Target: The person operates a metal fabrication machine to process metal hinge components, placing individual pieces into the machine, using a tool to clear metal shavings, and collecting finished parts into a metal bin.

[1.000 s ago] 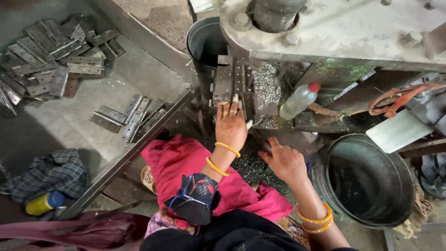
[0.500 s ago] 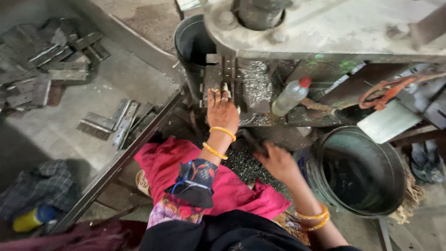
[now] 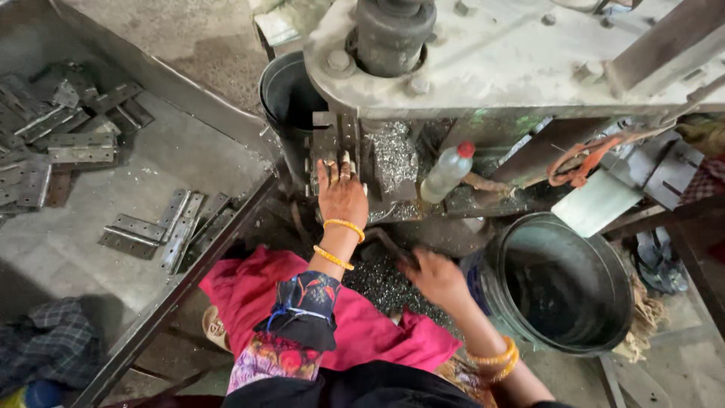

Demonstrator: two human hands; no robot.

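My left hand (image 3: pixel 341 193) reaches forward with its fingers on a flat metal strip (image 3: pixel 326 151) that lies in the bed of a big grey press machine (image 3: pixel 483 60). My right hand (image 3: pixel 434 276) is low, down in a heap of small dark metal chips (image 3: pixel 377 283) in front of my lap, fingers curled; what it holds is hidden. Both wrists wear yellow bangles. A pink cloth (image 3: pixel 249 291) covers my legs.
A metal tray (image 3: pixel 68 242) at left holds several flat punched metal strips (image 3: pixel 162 230), with a bigger pile (image 3: pixel 53 132) at its far end. A clear bottle with a red cap (image 3: pixel 447 172) leans by the machine. One dark bucket (image 3: pixel 566 283) stands at right, another (image 3: pixel 287 98) behind.
My left hand stays at the machine bed on the strip. My right hand has dropped from the machine's edge down into the chips. The view has shifted right.
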